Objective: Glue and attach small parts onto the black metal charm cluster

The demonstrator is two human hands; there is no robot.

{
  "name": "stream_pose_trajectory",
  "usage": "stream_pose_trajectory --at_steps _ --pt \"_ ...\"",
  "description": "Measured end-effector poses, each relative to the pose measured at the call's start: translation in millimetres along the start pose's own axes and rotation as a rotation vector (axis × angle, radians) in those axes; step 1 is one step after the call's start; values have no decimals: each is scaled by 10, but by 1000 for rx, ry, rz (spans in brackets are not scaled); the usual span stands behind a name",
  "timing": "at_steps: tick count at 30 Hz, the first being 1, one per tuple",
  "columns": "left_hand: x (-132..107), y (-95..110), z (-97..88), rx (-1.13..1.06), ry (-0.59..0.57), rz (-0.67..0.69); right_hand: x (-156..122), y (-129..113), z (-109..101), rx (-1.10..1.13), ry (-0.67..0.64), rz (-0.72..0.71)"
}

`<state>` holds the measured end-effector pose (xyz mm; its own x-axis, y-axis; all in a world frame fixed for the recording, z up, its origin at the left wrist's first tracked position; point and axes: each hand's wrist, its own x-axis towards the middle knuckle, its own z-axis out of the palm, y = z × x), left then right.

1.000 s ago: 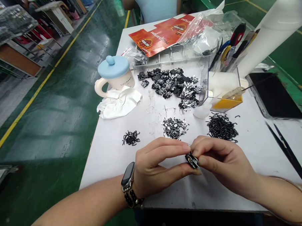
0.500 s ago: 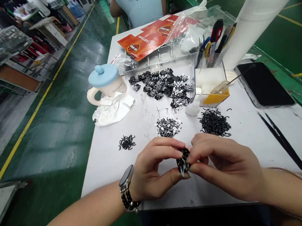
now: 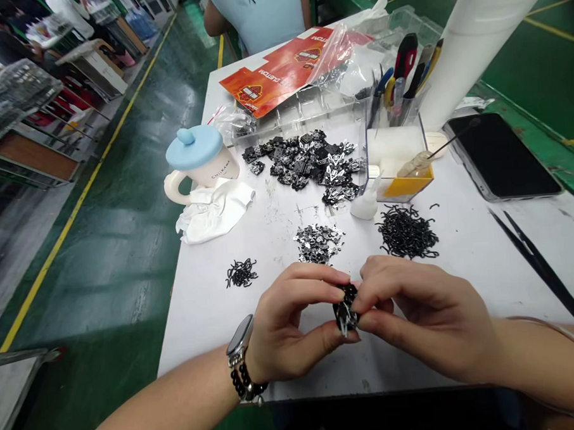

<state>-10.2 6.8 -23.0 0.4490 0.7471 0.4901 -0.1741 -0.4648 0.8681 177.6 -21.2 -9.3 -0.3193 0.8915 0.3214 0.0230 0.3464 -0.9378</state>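
Gripping a small black-and-silver part (image 3: 346,310) along its long axis, near end to far, the left hand (image 3: 277,329) faces the right hand (image 3: 432,319), which pinches its right edge, silver pieces (image 3: 318,244) lying beyond

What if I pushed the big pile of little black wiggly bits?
The big pile would probably scatter: one stray bit already lies apart. The bits likely wouldn't roll far, because they look bent. They're probably light, being so thin.
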Motion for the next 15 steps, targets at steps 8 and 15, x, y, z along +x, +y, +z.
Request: stream_pose_trajectory --at_steps 8,15 --pt "-30 -24 -4 -22 -10 -5 -4 7 7 -20 4 -18" --pt "-49 -23 12 -79 9 -49 8 -4 -12 -188 27 -226"
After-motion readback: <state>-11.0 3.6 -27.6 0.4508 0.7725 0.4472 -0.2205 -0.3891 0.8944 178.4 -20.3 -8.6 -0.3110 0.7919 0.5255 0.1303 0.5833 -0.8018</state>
